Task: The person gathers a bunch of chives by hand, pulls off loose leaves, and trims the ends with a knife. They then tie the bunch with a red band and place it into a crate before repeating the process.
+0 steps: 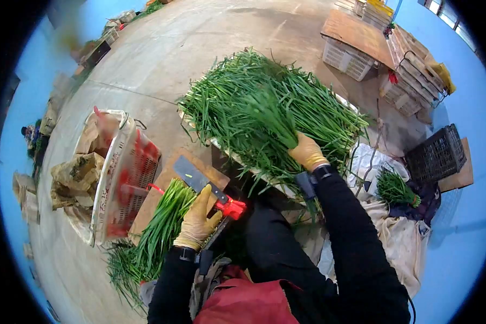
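My right hand, in a yellowish glove, is closed round a bunch of long green leaves over the big heap of greens. At the lower left my left hand, gloved too, lies beside a cut bunch of greens, its fingers near the cleaver. The cleaver's wide blade lies over the wooden board, and its dark handle points toward a red object. Whether my left fingers grip anything is unclear.
A white and red crate with brown sacking stands at the left. Stacked crates and a board-topped crate stand at the upper right. On the right are a black crate, a small bundle of greens and pale sacks.
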`<state>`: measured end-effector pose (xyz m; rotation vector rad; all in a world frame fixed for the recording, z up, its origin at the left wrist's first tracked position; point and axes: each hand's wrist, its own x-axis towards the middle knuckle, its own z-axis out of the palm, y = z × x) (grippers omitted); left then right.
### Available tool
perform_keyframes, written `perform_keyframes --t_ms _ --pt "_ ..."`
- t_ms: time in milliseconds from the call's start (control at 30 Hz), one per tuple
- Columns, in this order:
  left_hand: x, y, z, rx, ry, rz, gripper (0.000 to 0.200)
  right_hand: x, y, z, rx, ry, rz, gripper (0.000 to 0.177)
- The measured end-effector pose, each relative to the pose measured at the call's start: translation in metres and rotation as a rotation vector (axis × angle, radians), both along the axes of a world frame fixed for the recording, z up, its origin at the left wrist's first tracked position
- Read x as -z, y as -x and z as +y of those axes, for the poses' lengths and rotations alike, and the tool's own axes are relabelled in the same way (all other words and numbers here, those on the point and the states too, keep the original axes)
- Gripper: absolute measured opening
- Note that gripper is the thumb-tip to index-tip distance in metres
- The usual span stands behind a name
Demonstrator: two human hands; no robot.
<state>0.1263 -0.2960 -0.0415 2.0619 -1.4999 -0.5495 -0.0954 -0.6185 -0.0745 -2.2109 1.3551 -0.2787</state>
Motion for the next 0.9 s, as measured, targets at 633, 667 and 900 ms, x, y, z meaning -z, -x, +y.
perform_keyframes --t_ms 633,667,900 --pt "-0.046 0.021 -0.042 -0.053 0.084 0.653 0.072 -0.078 0.115 -0.034 -0.118 -0.286 -1.115 0.034" --pt "-0.053 0.026 -0.046 -0.042 0.073 0.626 0.071 -0.082 0.112 -0.030 -0.113 -0.317 -1.185 0.032" --pt "-0.076 0.071 -0.081 0.083 -0.011 0.694 0.079 -0.098 0.103 -0.010 -0.093 -0.225 -1.027 0.036"
